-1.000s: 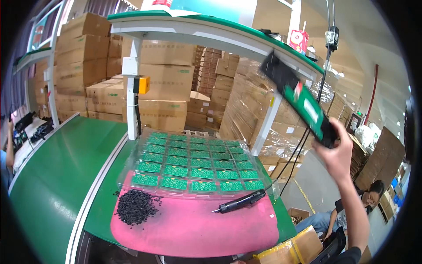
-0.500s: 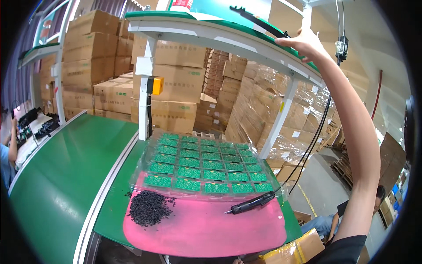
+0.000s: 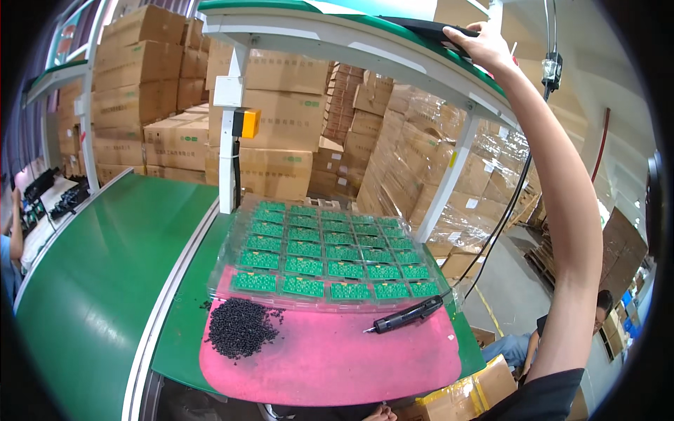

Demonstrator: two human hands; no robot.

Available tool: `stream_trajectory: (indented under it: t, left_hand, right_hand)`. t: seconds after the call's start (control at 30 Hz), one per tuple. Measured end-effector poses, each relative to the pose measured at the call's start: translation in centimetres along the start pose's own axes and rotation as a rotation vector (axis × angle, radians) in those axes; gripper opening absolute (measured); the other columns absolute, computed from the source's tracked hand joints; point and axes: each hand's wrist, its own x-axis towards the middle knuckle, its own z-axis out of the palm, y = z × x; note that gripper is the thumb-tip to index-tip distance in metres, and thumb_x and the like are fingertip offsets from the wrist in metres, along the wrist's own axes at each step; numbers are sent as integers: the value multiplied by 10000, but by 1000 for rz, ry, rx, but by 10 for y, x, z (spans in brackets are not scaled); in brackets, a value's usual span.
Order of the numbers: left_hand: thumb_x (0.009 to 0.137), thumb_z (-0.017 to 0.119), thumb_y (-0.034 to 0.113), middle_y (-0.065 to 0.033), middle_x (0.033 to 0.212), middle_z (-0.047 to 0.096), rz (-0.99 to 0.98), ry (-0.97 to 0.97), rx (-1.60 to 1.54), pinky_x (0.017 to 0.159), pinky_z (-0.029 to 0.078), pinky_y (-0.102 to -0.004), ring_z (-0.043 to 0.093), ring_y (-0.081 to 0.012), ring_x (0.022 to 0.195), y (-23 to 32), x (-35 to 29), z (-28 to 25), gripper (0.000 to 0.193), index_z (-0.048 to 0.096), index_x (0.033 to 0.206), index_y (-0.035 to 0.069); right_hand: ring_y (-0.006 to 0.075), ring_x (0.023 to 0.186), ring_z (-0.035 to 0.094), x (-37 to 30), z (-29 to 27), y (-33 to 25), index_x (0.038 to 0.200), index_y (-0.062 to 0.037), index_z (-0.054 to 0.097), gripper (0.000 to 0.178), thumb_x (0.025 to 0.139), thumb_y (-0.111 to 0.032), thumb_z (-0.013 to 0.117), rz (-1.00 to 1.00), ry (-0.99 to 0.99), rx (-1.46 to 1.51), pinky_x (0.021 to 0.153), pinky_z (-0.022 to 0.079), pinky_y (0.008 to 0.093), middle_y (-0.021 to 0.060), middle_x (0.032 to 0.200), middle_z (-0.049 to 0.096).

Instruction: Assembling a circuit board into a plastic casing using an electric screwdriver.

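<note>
My right hand [image 3: 484,50] reaches up to the raised shelf, its fingers and thumb closed on the near end of a long black part [image 3: 421,28]. The exact kind of that part is unclear. My left hand [image 3: 381,412] shows only in part at the bottom edge, below the bench front, so its grip is hidden. Between them on the bench is a pink mat [image 3: 337,365]. A black electric screwdriver [image 3: 407,315] lies on its right side, and a heap of small black screws or similar pieces [image 3: 242,328] on its left. Behind, rows of green circuit boards [image 3: 304,266] sit in a clear plastic tray [image 3: 228,263].
The shelf [image 3: 337,27] stands on white posts [image 3: 449,175] above the bench. A green conveyor belt [image 3: 105,259] runs along the left. Dark cables [image 3: 502,224] hang at the right. Cardboard boxes [image 3: 260,126] are stacked behind. A person [image 3: 519,347] sits at lower right; another person's arm [image 3: 15,231] is at far left.
My right hand has closed on the black part, which now lies lower and flatter along the shelf. More of my left hand has come into view at the bottom edge.
</note>
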Motion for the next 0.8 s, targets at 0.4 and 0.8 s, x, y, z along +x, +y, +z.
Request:
stream_trajectory:
  t: [0.4,0.8]
  left_hand:
    - [1015,415,214,-42,907,554,7,15,-209,698,408,-242,502,-114,740,29,7,25,157,423,1141,121]
    - [1001,418,139,-65,957,572,-54,62,-120,724,418,-250,532,-143,844,55,4,43,138,451,1130,102]
  right_hand:
    - [366,1135,548,-25,36,13,1261,25,458,680,800,-385,742,-123,368,305,988,423,440,260,1187,567]
    - [268,1040,526,-219,-30,15,1149,-11,488,435,760,-54,678,-391,281,411,918,370,369,150,1109,549]
